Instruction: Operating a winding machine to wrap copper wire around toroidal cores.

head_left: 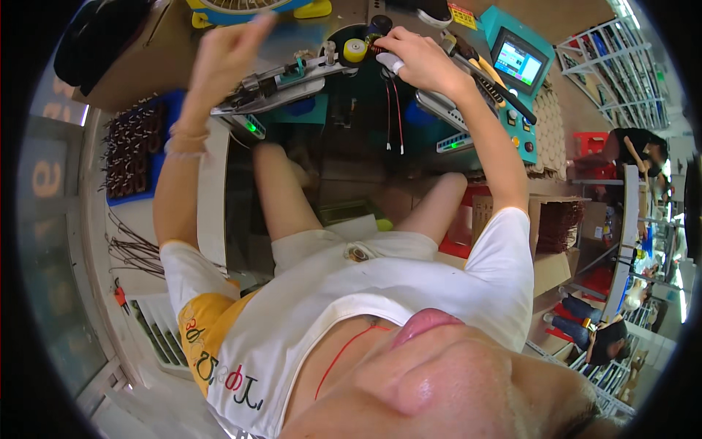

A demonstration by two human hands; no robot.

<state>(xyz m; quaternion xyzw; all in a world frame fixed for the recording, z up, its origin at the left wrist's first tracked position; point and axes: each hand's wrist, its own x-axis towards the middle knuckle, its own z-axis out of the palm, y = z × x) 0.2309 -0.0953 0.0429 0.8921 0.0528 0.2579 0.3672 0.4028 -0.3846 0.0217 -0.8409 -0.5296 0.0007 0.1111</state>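
Observation:
My right hand (420,62) is at the head of a winding machine, its thumb and fingers closed on a small copper-wound coil (375,48); the fingers partly hide it. White covers wrap some of its fingertips. Two thin lead wires (395,110), reddish with pale ends, hang below that hand. Just left of the coil are a yellow roller (355,50) and a dark roller (379,26). My left hand (230,58) is raised above the machine's left metal arm (274,80), apart from it. Motion smears its fingers, and nothing can be made out in them.
A teal control box with a lit screen (518,58) stands at right, pliers (504,91) before it. On the left, a blue tray (172,110) holds several dark wound parts near loose brown wires (135,245). Cardboard boxes (552,271) stand right; people sit farther off.

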